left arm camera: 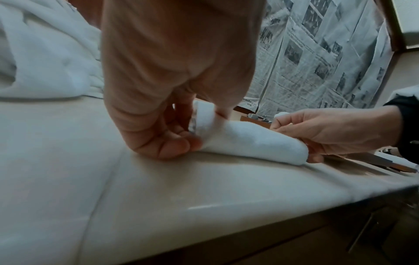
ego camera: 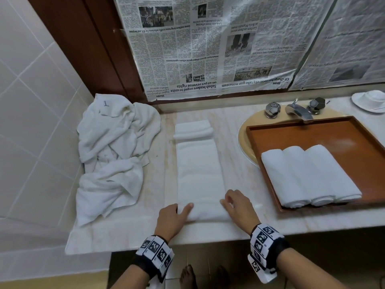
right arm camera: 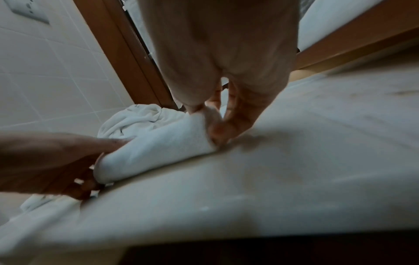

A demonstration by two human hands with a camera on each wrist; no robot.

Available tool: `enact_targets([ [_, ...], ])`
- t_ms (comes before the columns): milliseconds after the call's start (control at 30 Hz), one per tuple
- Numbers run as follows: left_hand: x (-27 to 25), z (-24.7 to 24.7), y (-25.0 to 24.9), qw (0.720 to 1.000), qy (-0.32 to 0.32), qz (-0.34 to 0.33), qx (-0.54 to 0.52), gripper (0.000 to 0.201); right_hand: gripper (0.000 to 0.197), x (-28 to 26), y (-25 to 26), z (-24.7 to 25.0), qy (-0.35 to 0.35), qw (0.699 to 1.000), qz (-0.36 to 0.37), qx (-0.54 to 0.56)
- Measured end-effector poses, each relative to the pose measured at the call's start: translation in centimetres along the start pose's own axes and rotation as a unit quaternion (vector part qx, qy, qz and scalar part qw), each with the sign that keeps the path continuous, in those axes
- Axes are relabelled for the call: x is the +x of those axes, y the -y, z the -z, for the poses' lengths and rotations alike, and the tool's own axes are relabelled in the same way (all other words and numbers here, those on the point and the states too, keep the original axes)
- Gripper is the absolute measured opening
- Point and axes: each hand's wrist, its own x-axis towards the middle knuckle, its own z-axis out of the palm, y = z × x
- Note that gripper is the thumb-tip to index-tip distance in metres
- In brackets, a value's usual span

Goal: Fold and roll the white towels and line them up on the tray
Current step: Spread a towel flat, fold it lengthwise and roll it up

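At the counter's (ego camera: 239,232) front edge, the left hand (ego camera: 173,220) and right hand (ego camera: 237,207) each pinch an end of the folded towel's (ego camera: 200,174) rolled-up near end. Right of it, three rolled towels (ego camera: 308,176) lie side by side on the tray (ego camera: 312,132). A towel heap (ego camera: 112,153) fills the far left corner.

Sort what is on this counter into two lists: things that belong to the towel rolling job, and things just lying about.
Part of the job:
folded towel strip, its near end being rolled by the left hand and right hand
three rolled towels
tray
crumpled towel pile
small folded towel

Lying about:
faucet
white dish
newspaper
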Motion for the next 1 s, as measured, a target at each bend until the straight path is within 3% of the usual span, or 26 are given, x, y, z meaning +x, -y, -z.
enact_targets([
  [133, -0.1, -0.5, -0.1, 1.0, 0.001, 0.022, -0.018, 0.055, 0.02, -0.9, 0.8, -0.4, -0.025, 0.986, 0.119, -0.117],
  [267, -0.7, -0.3, -0.3, 0.999, -0.043, 0.01, -0.013, 0.047, 0.039, -1.5, -0.2, -0.8, 0.006, 0.955, 0.215, -0.207],
  [333, -1.1, -0.4, -0.2, 0.997, -0.07, -0.019, -0.006, 0.041, 0.039, -1.2, -0.2, -0.5, 0.022, 0.959, 0.205, -0.193],
  [400, -1.2, -0.5, 0.1, 0.99, -0.095, -0.094, 0.042, 0.037, 0.038, -0.4, 0.0, 0.0, 0.052, 0.977, 0.161, -0.128],
  [500, -1.2, -0.8, 0.7, 0.972, -0.051, -0.204, 0.107, 0.044, 0.04, 0.9, 0.7, 1.0, 0.107, 0.986, 0.095, -0.08],
  [567, -0.9, -0.7, 0.9, 0.97, -0.024, -0.223, 0.096, 0.045, 0.04, 1.3, 0.8, 1.5, 0.134, 0.986, 0.072, -0.066],
  [700, 0.5, 1.0, 1.1, 0.985, 0.022, -0.173, -0.003, 0.039, 0.034, 1.1, 0.8, 2.1, 0.16, 0.987, 0.028, 0.015],
  [800, 1.1, 1.9, 0.7, 0.985, 0.065, -0.121, -0.108, 0.033, 0.051, 0.7, 1.0, 1.8, 0.141, 0.984, 0.065, -0.091],
  [900, 1.1, 1.8, -0.1, 0.987, 0.058, -0.093, -0.121, 0.03, 0.037, 0.0, 1.5, 1.1, 0.072, 0.977, 0.129, -0.151],
  [1000, 1.1, 1.4, -0.5, 0.992, 0.021, -0.061, -0.108, 0.035, 0.04, -0.3, 1.7, 0.8, 0.091, 0.975, 0.149, -0.134],
])
